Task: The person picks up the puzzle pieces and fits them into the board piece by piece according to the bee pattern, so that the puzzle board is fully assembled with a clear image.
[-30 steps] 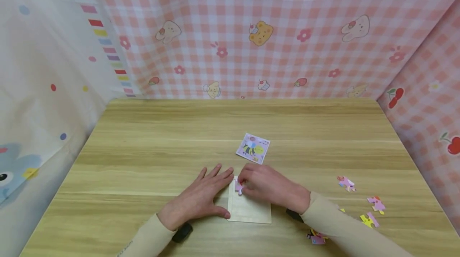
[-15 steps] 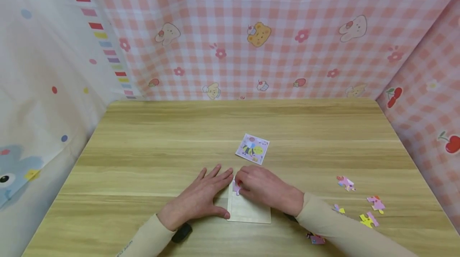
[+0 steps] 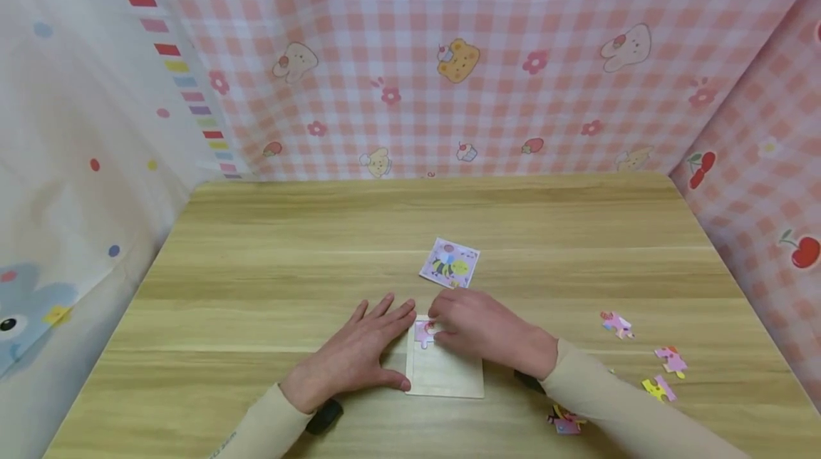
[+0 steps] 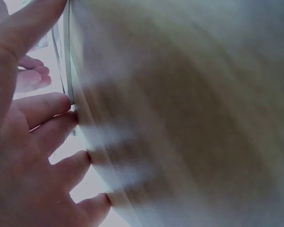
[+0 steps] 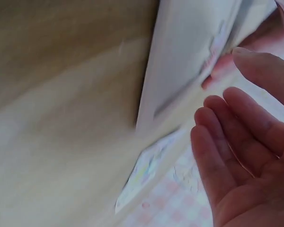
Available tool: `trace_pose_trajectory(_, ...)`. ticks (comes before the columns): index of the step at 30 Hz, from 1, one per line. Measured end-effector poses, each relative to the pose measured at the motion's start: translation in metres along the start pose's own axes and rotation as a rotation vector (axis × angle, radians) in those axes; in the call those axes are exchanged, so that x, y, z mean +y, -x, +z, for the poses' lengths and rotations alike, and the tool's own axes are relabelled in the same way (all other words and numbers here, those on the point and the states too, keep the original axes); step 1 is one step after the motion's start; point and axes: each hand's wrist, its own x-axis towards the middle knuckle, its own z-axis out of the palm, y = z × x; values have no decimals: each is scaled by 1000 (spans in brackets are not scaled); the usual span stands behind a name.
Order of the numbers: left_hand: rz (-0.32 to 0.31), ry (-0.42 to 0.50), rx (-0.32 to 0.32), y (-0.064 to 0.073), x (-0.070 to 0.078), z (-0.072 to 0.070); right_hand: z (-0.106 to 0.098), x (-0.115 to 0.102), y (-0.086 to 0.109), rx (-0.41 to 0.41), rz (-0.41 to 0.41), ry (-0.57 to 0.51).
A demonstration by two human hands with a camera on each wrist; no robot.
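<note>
Head view: I see a pale wooden tray point(image 3: 452, 377) on the desk point(image 3: 288, 245), near the middle between its left and right edges. One jigsaw piece point(image 3: 423, 334), pink with a red patch, lies in the tray's far left corner. The left hand point(image 3: 359, 356) rests palm down with its fingers spread and straight, holding nothing; its thumb and forefinger touch the tray's left edge. The right hand point(image 3: 490, 331) reaches over the tray's far right corner, its fingertips right by that piece. From the right wrist I get a blurred picture, but it shows me a gap between thumb and fingers, nothing pinched there; whether a fingertip touches the piece I can't tell.

Just past the tray's far edge I have a square bee card point(image 3: 449, 261) lying askew. Toward the desk's right edge sit a pink piece point(image 3: 617, 325), a pink-and-red piece point(image 3: 671, 361) and a yellow-and-pink piece point(image 3: 659, 389). A dark, many-coloured piece point(image 3: 566, 422) lies beside the right sleeve point(image 3: 622, 398). A checked curtain point(image 3: 494, 110) hangs behind the desk's far edge.
</note>
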Motion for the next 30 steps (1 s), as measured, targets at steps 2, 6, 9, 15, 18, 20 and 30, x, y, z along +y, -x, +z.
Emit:
trace_pose_trajectory(2,-2,3,-2,0,1,0,-7,3,6,-3,11,-3)
trace_pose_trajectory(6,17,-6,15,0,1,1,-17,9,20,14,36,-1)
trace_pose_trajectory(9,54,-38,43,1,0,0,-23,14,30,46,38,18)
trace_pose_trajectory(15,107,-105,61,4,0,-2,-31,26,53,111,56,60)
trace_pose_trajectory(18,109,-116,51,4,1,-3,-35,31,67,139,102,74)
trace_pose_trajectory(20,108,-119,43,3,1,-3,-39,35,75,160,135,77)
trace_pose_trajectory(30,105,-106,38,-2,5,-1,-55,58,120,280,276,26)
